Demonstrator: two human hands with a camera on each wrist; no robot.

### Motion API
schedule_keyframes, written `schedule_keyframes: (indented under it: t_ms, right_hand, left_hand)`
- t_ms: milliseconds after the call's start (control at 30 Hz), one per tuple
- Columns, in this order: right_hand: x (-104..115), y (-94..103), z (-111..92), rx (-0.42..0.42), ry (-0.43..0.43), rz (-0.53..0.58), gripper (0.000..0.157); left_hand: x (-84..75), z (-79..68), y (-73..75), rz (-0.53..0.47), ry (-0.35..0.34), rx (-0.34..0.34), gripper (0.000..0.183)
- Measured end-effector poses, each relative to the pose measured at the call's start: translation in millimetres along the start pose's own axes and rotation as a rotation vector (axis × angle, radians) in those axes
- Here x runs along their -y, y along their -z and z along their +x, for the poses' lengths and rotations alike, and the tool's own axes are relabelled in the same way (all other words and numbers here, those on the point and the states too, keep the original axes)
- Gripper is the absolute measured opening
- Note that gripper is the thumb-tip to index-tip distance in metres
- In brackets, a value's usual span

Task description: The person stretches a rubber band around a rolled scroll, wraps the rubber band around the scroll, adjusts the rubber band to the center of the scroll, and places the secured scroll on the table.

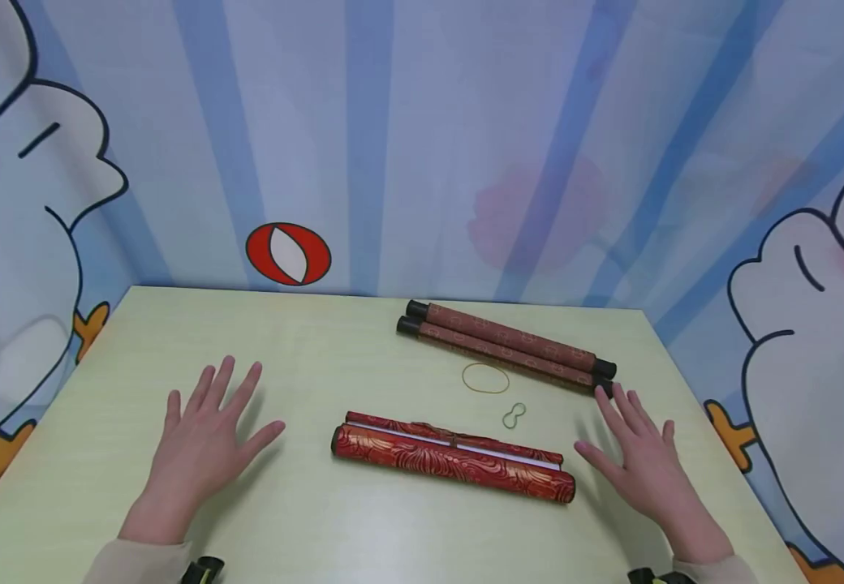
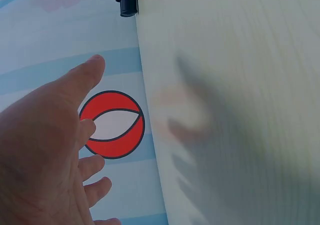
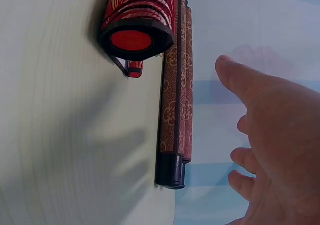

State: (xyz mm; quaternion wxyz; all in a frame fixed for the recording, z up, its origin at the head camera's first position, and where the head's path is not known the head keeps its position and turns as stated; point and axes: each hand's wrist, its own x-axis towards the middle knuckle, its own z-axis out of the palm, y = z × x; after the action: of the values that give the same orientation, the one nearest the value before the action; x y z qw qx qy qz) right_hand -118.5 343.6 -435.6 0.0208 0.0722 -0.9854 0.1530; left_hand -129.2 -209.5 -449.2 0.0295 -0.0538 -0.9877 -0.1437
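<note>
Left hand (image 1: pixel 201 454), bare: pale beige fabric sleeve (image 1: pixel 137 561), small black wrist-worn device (image 1: pixel 201 571) with yellow marking. Right hand (image 1: pixel 643 464), bare: matching beige sleeve (image 1: pixel 717 571), similar yellow-marked black device (image 1: pixel 673 577).

tabletop (image 1: pixel 290 519): near edge and both near corners cut off by head view's lower border. toward the tabletop's right edge, fingertips of right hand (image 1: pixel 644 470) partly hide front brown roll's (image 1: pixel 505 354) black end. red roll (image 3: pixel 142 7): far end cropped, right wrist view. binding (image 1: pixel 454 440): knot too small to tell.

table (image 1: pixel 305 349) in all three views
</note>
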Motion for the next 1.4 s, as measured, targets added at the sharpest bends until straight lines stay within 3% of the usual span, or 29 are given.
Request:
schedule_keyframes:
  t_ms: [300, 800, 1400]
  right_hand:
    - [8.7, 3.8, 5.7, -0.017, 0.093, 0.064, 0.089]
    - [27.9, 8.7, 35.0, 0.007, 0.302, -0.010, 0.075]
    - [49.2, -0.7, 67.3, 0.089, 0.464, -0.134, 0.036]
  left_hand:
    - [-4.4, 2.5, 4.5, 0.011, -0.028, -0.014, 0.091]
    - [-13.1, 4.9, 9.5, 0.026, -0.048, -0.009, 0.092]
    - [-20.6, 2.3, 11.2, 0.009, -0.079, -0.003, 0.089]
